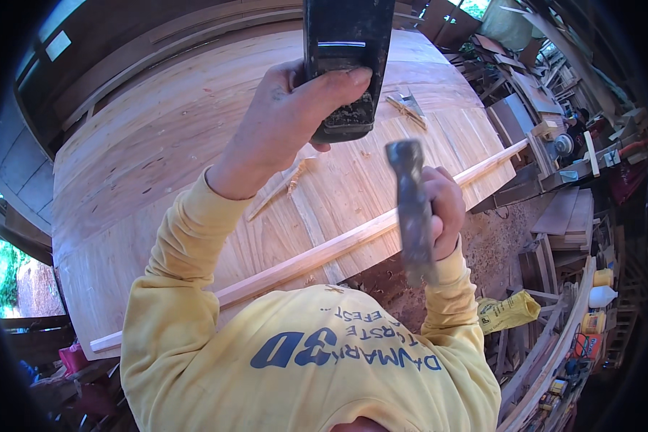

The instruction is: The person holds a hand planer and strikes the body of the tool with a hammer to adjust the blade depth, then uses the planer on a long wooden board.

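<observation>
My left hand (299, 119) is raised over the panel, wrapped round a black hand plane (345, 129) with its thumb pressed on the face. A narrow bright slot shows across the plane above the thumb. To the right, my right hand (445, 205) grips a hammer (412, 194). Its dark metal head is smeared by motion and its handle is hidden. The hammer is apart from the plane. Below both hands lies a broad pale wooden panel (165, 151) made of joined boards. One long wooden strip (324, 252) runs diagonally along the near side.
Thin wood pieces (270, 198) and curled shavings lie on the panel. Crossed slivers (408, 111) rest near its far right. Beyond the right edge are an angle grinder (565, 145), stacked boards (565, 216), a yellow sack (510, 311) and a cluttered shelf with bottles (602, 295).
</observation>
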The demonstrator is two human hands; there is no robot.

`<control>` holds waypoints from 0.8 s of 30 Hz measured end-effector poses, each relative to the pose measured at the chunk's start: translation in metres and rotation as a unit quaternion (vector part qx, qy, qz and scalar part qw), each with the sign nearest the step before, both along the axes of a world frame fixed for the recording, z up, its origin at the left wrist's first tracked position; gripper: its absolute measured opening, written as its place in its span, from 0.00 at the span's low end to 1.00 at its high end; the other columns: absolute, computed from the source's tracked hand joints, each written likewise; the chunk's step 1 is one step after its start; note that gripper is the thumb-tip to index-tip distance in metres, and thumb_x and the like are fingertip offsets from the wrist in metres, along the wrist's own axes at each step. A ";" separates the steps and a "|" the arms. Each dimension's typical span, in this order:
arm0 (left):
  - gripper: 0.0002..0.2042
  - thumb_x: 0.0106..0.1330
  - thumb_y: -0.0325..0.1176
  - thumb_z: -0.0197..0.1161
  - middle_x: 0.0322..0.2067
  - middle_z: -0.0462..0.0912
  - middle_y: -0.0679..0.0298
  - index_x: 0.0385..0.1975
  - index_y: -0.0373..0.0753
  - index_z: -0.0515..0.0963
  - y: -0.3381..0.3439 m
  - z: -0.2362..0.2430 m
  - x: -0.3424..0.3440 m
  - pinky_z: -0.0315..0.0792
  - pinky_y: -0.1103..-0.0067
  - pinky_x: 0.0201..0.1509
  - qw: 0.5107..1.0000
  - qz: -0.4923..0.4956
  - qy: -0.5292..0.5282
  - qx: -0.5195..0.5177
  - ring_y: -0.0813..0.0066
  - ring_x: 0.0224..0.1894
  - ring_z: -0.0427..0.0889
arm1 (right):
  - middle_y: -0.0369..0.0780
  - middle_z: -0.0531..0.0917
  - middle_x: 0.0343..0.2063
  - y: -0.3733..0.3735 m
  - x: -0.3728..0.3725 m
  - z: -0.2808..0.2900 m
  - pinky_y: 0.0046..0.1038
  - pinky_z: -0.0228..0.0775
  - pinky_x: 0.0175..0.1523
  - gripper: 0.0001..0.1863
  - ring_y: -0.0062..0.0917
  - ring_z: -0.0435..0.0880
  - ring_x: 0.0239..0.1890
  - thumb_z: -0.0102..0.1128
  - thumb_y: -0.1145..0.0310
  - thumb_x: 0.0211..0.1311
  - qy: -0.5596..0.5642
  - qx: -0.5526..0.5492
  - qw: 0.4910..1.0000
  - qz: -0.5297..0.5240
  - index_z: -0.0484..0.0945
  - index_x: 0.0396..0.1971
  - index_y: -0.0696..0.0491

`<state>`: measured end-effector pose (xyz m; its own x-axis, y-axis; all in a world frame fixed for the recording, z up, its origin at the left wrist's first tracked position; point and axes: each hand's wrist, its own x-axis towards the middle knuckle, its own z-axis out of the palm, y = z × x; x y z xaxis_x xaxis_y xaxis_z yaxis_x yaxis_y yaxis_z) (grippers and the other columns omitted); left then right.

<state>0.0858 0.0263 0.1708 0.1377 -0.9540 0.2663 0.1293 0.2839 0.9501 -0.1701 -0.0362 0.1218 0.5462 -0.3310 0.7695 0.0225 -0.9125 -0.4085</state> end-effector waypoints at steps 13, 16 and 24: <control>0.21 0.64 0.55 0.69 0.25 0.84 0.70 0.36 0.39 0.85 -0.002 -0.002 -0.008 0.69 0.86 0.20 0.999 0.029 -0.027 -0.018 0.86 0.23 0.80 | 0.36 0.70 0.18 0.001 -0.010 0.004 0.34 0.57 0.29 0.31 0.32 0.70 0.18 0.50 0.33 0.70 0.040 -0.026 0.998 -0.045 0.70 0.28 0.50; 0.16 0.69 0.47 0.66 0.29 0.85 0.70 0.42 0.40 0.83 -0.004 -0.002 -0.006 0.73 0.84 0.22 0.999 0.012 -0.028 -0.013 0.85 0.26 0.83 | 0.35 0.71 0.19 0.003 -0.014 -0.003 0.33 0.57 0.29 0.35 0.31 0.70 0.19 0.49 0.27 0.64 0.061 -0.086 0.994 -0.022 0.70 0.29 0.49; 0.16 0.69 0.47 0.66 0.29 0.86 0.69 0.43 0.41 0.83 -0.007 -0.004 -0.010 0.73 0.84 0.21 1.000 -0.011 -0.014 0.004 0.84 0.27 0.85 | 0.38 0.70 0.19 -0.004 -0.016 -0.007 0.35 0.58 0.29 0.31 0.36 0.71 0.19 0.52 0.35 0.70 0.100 -0.063 0.987 -0.111 0.70 0.26 0.51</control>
